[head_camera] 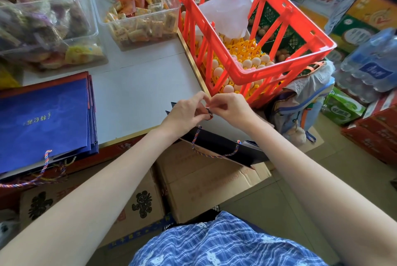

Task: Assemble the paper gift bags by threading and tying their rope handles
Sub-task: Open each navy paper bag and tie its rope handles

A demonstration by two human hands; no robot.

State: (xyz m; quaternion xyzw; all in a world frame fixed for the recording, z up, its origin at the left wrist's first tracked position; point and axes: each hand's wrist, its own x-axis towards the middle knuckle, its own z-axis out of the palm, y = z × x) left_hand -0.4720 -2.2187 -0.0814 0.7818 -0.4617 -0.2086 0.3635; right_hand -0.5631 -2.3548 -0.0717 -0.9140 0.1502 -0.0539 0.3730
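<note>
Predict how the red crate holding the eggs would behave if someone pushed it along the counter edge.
The red crate probably feels heavy, since the eggs fill stacked trays inside. Its load looks fragile. It overhangs the white counter, so it might tip.

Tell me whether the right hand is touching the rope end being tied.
Touching. The head view shows the right hand and left hand both pinching the rope end above the dark bag.

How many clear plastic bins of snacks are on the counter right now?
2: a large bin at the far left, a smaller bin beside the red crate. More may sit beyond the frame.
</note>
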